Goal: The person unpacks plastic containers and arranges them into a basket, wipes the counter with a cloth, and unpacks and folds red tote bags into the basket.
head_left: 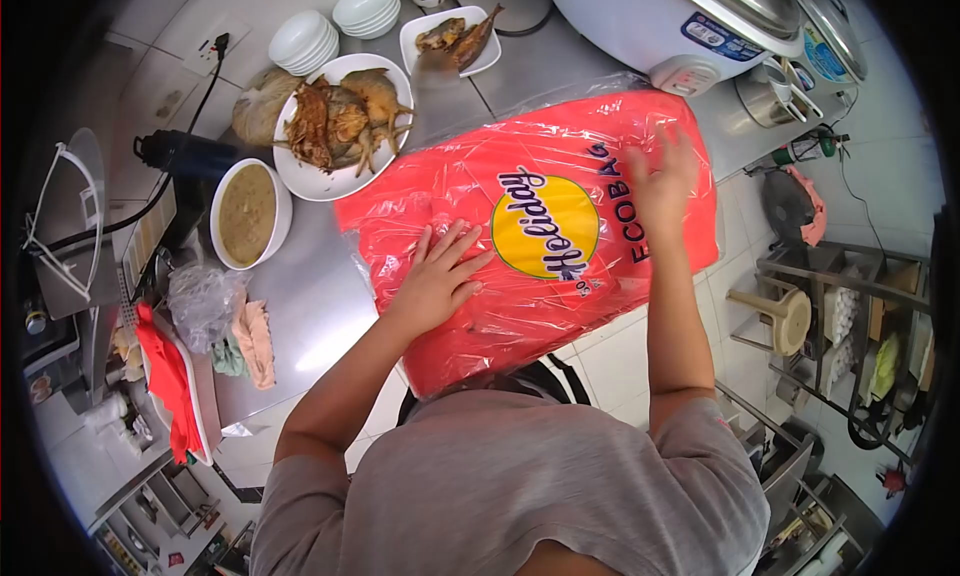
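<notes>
A large red pack of eco bags point(450, 191) in clear plastic wrap lies across the steel counter, its near part overhanging the front edge. A yellow circle with "Holiday" and the word "ECOBAG" are printed on it. Flat on its left part rests my left hand point(437, 276), fingers spread. My right hand point(664, 181) is over the right end near the lettering, fingers apart and slightly blurred; whether it touches the wrap I cannot tell.
Left of the pack are a plate of fried fish point(330, 188) and a bowl of soup point(284, 216). Behind stand stacked white bowls point(300, 44), a smaller fish dish point(488, 58) and a big rice cooker point(620, 26). A plastic bag point(200, 301) and cloths point(254, 346) lie at left.
</notes>
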Demonstrator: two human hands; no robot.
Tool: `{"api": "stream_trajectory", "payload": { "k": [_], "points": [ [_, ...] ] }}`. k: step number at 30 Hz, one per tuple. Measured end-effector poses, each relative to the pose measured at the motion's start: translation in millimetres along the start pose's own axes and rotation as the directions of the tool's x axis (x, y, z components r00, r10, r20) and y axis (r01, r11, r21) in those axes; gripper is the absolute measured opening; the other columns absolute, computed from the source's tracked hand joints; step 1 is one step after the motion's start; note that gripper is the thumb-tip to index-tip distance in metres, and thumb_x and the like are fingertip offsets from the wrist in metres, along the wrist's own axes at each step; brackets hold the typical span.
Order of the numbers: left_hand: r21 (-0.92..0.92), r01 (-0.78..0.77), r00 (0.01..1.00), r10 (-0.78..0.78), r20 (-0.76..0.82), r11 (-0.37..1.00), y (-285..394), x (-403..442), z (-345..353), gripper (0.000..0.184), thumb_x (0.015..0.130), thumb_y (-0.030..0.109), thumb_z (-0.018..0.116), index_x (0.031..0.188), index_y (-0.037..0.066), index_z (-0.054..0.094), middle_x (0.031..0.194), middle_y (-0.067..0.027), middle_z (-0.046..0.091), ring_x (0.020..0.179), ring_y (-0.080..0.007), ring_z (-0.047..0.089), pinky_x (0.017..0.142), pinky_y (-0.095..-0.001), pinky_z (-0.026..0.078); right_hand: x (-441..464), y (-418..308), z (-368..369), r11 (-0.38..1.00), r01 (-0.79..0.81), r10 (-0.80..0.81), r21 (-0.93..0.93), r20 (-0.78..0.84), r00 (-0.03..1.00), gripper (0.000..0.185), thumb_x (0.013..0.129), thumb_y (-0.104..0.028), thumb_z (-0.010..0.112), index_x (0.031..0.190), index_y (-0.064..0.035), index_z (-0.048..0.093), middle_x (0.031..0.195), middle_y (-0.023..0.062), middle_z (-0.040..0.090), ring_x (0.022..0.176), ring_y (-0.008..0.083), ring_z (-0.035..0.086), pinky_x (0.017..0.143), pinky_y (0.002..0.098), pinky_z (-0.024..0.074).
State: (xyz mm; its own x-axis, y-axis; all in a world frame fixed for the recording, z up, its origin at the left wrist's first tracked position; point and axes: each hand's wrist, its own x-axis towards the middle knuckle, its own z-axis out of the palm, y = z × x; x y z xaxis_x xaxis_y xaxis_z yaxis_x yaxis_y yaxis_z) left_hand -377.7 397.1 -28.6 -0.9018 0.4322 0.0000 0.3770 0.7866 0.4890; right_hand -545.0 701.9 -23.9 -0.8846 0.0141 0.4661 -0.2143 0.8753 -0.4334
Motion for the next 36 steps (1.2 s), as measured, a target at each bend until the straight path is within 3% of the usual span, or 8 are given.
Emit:
{"api": "stream_trajectory", "payload": {
  "k": [9, 15, 18, 20, 24, 28, 34, 36],
  "points": [
    [-0.077, -0.006, 0.998, 0.001, -0.071, 0.997, 8, -3, -19, 0.023, 0.083, 0.012, 0.059, 0.105, 0.007, 0.067, 0.100, -0.0081, 0.063, 0.096, -0.0263, 0.057, 0.090, -0.0386, 0.045, -14, -26, 62, 0.976, 0.103, -0.045, -0.193, 0.285, 0.958, 0.066, 0.089, -0.051, 0.051, 0.141, -0.0113, 0.039, 0.149, 0.0165, 0.029, 0.139, 0.0355, 0.024, 0.111, 0.0592, 0.0120],
    [-0.052, 0.000, 0.988, -0.008, -0.156, 0.999, -7, -5, 9, 0.018, 0.082, 0.011, 0.060, 0.098, 0.006, 0.068, 0.087, -0.0086, 0.058, 0.085, -0.0285, 0.053, 0.078, -0.0390, 0.045, 3, 12, 35, 0.921, -0.196, 0.118, 0.336, 0.237, 0.964, 0.076, 0.080, -0.048, 0.066, 0.139, -0.0082, 0.039, 0.146, 0.0175, 0.036, 0.137, 0.0345, 0.029, 0.110, 0.0563, 0.0190],
    [-0.107, -0.036, 0.972, 0.010, -0.233, 0.994, -6, -4, 14, 0.013, 0.082, 0.012, 0.062, 0.092, 0.006, 0.067, 0.084, -0.0085, 0.055, 0.084, -0.0282, 0.052, 0.077, -0.0393, 0.044, 9, 69, -9, 0.861, -0.402, 0.359, -0.310, -0.189, 0.914, 0.079, 0.073, -0.049, 0.073, 0.129, 0.0003, 0.050, 0.135, 0.0233, 0.047, 0.127, 0.0376, 0.042, 0.106, 0.0412, 0.0342],
    [-0.123, -0.050, 0.978, 0.023, -0.209, 0.991, -5, -8, 14, 0.012, 0.081, 0.012, 0.062, 0.091, 0.007, 0.067, 0.082, -0.0081, 0.054, 0.084, -0.0278, 0.052, 0.077, -0.0394, 0.044, 5, 112, -37, 0.744, -0.666, 0.644, 0.053, 0.208, 0.736, 0.076, 0.068, -0.048, 0.078, 0.118, 0.0054, 0.057, 0.123, 0.0234, 0.053, 0.113, 0.0327, 0.052, 0.096, 0.0389, 0.0420],
    [-0.130, -0.196, 0.975, 0.180, -0.128, 0.972, 8, -15, 16, 0.014, 0.078, 0.011, 0.062, 0.091, 0.009, 0.066, 0.080, -0.0072, 0.052, 0.081, -0.0267, 0.052, 0.076, -0.0394, 0.044, -16, 116, -108, 0.480, -0.763, 0.582, 0.433, 0.494, 0.646, 0.053, 0.070, -0.023, 0.081, 0.108, 0.0080, 0.061, 0.092, 0.0124, 0.069, 0.077, 0.0202, 0.066, 0.075, 0.0299, 0.0517],
    [-0.275, -0.365, 0.922, 0.305, -0.239, 0.889, 38, -8, 7, 0.011, 0.080, 0.010, 0.061, 0.090, 0.009, 0.065, 0.080, -0.0077, 0.053, 0.078, -0.0269, 0.053, 0.072, -0.0398, 0.044, -18, 29, -235, 0.659, -0.636, 0.680, 0.401, 0.043, 0.732, 0.035, 0.072, -0.008, 0.077, 0.102, 0.0028, 0.064, 0.090, 0.0102, 0.068, 0.077, 0.0144, 0.063, 0.074, 0.0270, 0.0488],
    [-0.366, -0.496, 0.837, 0.321, -0.444, 0.787, 96, 74, -28, 0.020, 0.087, 0.013, 0.059, 0.103, 0.005, 0.065, 0.096, -0.0127, 0.058, 0.093, -0.0294, 0.055, 0.082, -0.0393, 0.044, -28, -136, -410, 0.979, -0.201, 0.117, -0.031, -0.723, 0.681, 0.041, 0.068, -0.011, 0.083, 0.103, 0.0006, 0.067, 0.095, 0.0105, 0.068, 0.079, 0.0152, 0.062, 0.072, 0.0266, 0.0512],
    [-0.532, -0.408, 0.878, 0.159, -0.452, 0.742, 109, 71, -33, 0.031, 0.091, 0.017, 0.058, 0.119, 0.004, 0.057, 0.117, -0.0151, 0.055, 0.110, -0.0287, 0.053, 0.093, -0.0383, 0.043, -37, -207, -393, 0.990, 0.002, -0.103, -0.144, -0.698, 0.709, 0.036, 0.077, -0.023, 0.075, 0.103, 0.0004, 0.065, 0.099, 0.0152, 0.066, 0.083, 0.0225, 0.064, 0.072, 0.0345, 0.0548]
  ]
}}
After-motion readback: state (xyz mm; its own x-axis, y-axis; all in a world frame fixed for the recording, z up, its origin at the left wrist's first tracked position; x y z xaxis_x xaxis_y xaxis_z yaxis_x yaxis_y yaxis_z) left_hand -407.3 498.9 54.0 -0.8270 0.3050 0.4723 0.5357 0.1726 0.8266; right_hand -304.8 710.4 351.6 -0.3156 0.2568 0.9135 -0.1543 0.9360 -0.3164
